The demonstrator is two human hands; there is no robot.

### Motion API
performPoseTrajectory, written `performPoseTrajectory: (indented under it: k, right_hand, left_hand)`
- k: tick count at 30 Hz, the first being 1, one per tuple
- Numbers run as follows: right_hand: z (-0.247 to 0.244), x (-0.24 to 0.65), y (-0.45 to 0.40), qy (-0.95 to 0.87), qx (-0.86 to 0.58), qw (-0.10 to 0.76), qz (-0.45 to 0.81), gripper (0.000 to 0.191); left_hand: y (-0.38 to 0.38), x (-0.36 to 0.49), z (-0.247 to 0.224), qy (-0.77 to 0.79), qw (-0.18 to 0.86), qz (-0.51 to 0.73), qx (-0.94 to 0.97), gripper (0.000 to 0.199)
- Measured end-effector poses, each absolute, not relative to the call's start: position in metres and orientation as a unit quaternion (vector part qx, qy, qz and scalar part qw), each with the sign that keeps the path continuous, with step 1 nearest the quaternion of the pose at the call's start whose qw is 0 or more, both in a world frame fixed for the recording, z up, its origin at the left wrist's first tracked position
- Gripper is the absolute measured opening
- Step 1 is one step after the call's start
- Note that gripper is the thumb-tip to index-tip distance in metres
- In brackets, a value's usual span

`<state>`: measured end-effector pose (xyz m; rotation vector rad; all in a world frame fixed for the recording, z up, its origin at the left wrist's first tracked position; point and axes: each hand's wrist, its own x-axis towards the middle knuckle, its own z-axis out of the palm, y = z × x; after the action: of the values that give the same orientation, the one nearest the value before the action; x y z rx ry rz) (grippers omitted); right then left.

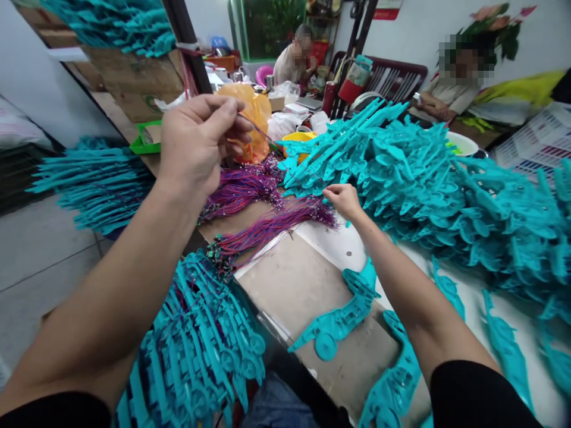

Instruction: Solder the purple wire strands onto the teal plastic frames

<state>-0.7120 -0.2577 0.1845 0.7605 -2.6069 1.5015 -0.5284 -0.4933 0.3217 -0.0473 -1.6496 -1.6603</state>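
My left hand (200,139) is raised at the upper left, thumb and fingers pinched on a thin dark wire (259,129) that slants down to the right. My right hand (343,200) is lower, its fingertips pinched at the right end of a bundle of purple and red wires (276,229); what they hold is too small to make out. Another wire bundle (245,189) lies behind. A single teal plastic part (336,327) rests on the grey board (285,285) in front of me, and a second teal part (395,380) lies at its right edge.
A high pile of teal parts (414,160) covers the right back. More teal parts (196,345) are stacked at the lower left and others (98,184) farther left. Behind stand an orange bag (250,113) and a yellow bowl (297,138). Two people sit across the room.
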Motion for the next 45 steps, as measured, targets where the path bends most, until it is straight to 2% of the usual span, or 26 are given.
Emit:
performPoseTrajectory:
  k: [3,7,9,15,19,25,36,40,45]
  right_hand:
    - [0.185,-0.702,-0.253,-0.824,0.246,-0.019,0.509,0.032]
    - [0.187,-0.684,-0.237,-0.819,0.254,-0.08,0.508,0.03]
    - [0.188,-0.678,-0.225,-0.811,0.239,-0.082,0.528,0.03]
    - [0.189,-0.665,-0.199,-0.806,0.196,-0.079,0.554,0.024]
    - [0.191,-0.655,-0.186,-0.781,0.16,-0.055,0.601,0.026]
    - [0.196,-0.641,-0.172,-0.684,0.141,-0.117,0.706,0.035]
    - [0.194,-0.634,-0.169,-0.677,0.133,-0.06,0.722,0.032]
    - [0.196,-0.622,-0.175,-0.685,0.146,-0.06,0.711,0.031]
    - [0.197,-0.609,-0.183,-0.679,0.183,-0.074,0.707,0.032]
  left_hand:
    - [-0.487,-0.522,0.328,-0.642,0.384,-0.661,-0.065,0.015]
    - [-0.477,-0.517,0.325,-0.694,0.296,-0.653,-0.063,0.011]
    - [-0.472,-0.515,0.319,-0.705,0.266,-0.656,-0.047,0.01]
    - [-0.455,-0.508,0.313,-0.659,0.258,-0.705,-0.05,0.017]
    - [-0.445,-0.497,0.32,-0.654,0.252,-0.71,-0.074,0.014]
    - [-0.436,-0.484,0.322,-0.66,0.254,-0.704,-0.073,0.012]
    - [-0.432,-0.475,0.307,-0.673,0.245,-0.697,-0.035,0.008]
    - [-0.423,-0.481,0.286,-0.657,0.218,-0.721,-0.024,0.006]
    - [-0.386,-0.509,0.228,-0.615,0.177,-0.768,0.038,0.012]
